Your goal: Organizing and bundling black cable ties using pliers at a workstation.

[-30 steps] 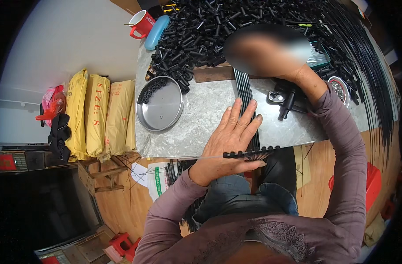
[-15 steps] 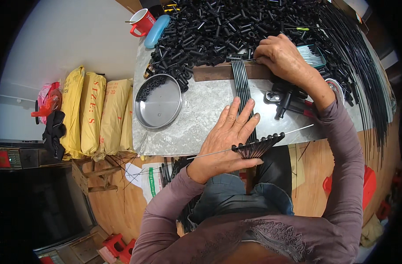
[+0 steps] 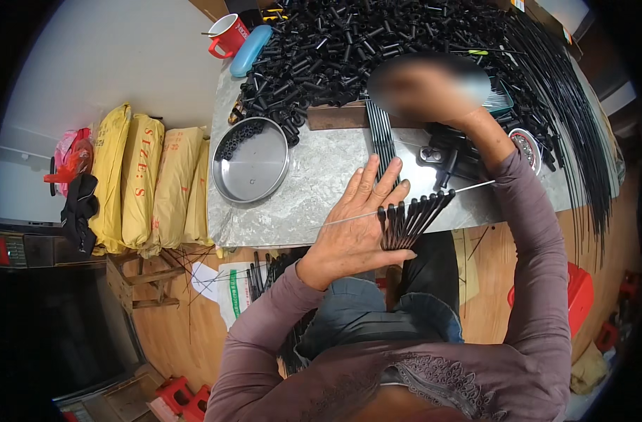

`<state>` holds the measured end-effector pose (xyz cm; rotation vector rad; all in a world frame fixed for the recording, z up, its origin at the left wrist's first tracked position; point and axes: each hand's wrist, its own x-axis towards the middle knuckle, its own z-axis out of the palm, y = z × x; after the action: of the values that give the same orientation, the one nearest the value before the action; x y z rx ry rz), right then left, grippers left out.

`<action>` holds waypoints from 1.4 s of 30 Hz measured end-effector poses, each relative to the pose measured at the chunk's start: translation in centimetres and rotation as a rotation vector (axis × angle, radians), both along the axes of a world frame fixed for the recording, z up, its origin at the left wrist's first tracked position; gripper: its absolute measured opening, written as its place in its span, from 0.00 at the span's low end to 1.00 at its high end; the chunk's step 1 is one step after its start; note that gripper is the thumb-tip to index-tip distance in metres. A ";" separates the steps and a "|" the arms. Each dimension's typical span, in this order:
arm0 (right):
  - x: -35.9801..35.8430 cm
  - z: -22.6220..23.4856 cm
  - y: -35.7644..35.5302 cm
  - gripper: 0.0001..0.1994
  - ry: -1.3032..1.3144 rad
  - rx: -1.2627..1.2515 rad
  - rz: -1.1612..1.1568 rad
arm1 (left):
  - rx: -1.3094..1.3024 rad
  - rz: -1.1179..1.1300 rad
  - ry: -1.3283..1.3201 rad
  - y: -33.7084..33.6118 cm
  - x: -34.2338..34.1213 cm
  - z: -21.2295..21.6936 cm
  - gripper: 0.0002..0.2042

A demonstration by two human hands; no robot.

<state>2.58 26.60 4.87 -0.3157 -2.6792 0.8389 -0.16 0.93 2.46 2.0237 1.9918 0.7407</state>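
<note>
My left hand (image 3: 356, 225) lies flat at the table's near edge, fingers stretched and thumb out to the side. Its fingertips rest against a row of thin black rods (image 3: 380, 130), which runs up to a brown bar (image 3: 335, 117). Beside the palm, a thin metal wire (image 3: 475, 186) carries several black strands with looped ends (image 3: 420, 214). Part of that wire passes across the back of this hand. My right hand (image 3: 433, 91) is over the bar's far end, near the black pile. Blur covers its fingers and anything in them.
Black tubular plastic parts (image 3: 335, 53) heap across the table's far side. A round metal pan (image 3: 254, 184) holds small black rings. Black pliers-like tools (image 3: 451, 158) lie under my right forearm. A red mug (image 3: 227, 35) and blue case (image 3: 251, 51) stand far left; long black rods (image 3: 574, 105) hang right.
My right hand has shifted slightly left and its fingers have become blurred. The looped strands and their wire have risen and spread a little. My left hand stays nearly in place.
</note>
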 end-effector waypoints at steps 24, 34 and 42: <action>9.4 1.7 5.1 0.07 -0.138 0.411 -0.310 | 0.063 -0.051 0.058 -1.1 1.3 -0.1 0.45; 8.0 2.5 4.2 0.05 0.306 0.653 -0.198 | 0.037 -0.016 0.072 -1.1 1.5 -0.2 0.46; 2.7 0.2 -1.0 0.05 0.233 0.304 0.010 | 0.043 -0.004 0.063 -1.2 1.4 -0.2 0.44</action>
<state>5.23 25.62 5.08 -0.1229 -2.5389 0.4298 1.25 -0.23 2.27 2.0998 2.0215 0.7341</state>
